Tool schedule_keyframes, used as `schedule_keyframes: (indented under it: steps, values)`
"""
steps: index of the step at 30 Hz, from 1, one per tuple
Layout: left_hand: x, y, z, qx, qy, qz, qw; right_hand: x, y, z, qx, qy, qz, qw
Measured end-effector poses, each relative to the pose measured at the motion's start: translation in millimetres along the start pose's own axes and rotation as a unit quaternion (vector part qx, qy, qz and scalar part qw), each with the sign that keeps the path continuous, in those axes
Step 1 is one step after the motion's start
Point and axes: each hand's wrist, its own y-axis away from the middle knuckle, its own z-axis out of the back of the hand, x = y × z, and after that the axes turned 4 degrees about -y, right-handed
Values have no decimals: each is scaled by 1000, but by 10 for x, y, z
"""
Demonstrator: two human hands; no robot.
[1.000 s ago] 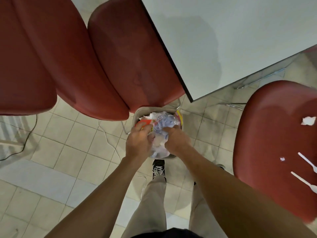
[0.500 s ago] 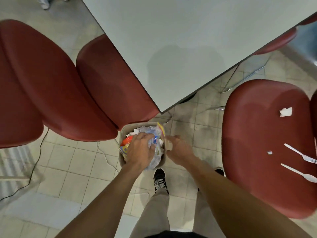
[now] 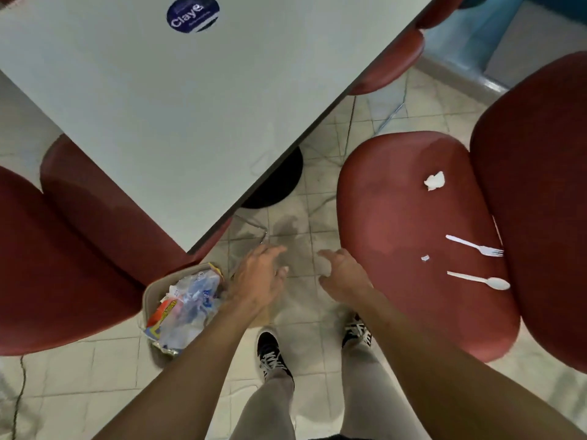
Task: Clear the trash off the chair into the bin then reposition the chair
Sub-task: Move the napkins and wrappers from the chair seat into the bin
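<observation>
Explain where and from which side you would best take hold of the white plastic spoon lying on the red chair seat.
Probably pinch the white plastic spoon by its slim handle, coming from above with the right hand. It lies flat on the red chair seat, handle end nearest that hand, bowl pointing away towards the backrest.

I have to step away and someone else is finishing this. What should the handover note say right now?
Left hand: open, empty, above the floor beside the bin.
Right hand: open, empty, at the chair's front edge.
Bin: stuffed with wrappers, on the floor left of your feet.
Left on the seat: crumpled napkin, fork, spoon, small paper scrap.
Then reposition the chair.
</observation>
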Motion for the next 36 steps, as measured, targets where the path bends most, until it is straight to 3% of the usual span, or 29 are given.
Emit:
schedule_keyframes:
  steps: [16, 22, 32, 36]
  values:
    - [-2148, -1695, -852, 64, -68, -180, 979, -2050, -401, 941, -75, -95, -139, 983]
    - [-2740, -2423, -1317, 95, -103, -219, 966, -2487, -733, 1020, -113, -89, -96, 985]
    - [-3273, -3144, -1983, 91, -133, -301, 940, -2898, -1084, 1009, -50, -77, -62, 994]
    - [-3334, -3233, -2160, 81, -228, -330, 912, -2994, -1069, 942, -16, -105, -76, 991]
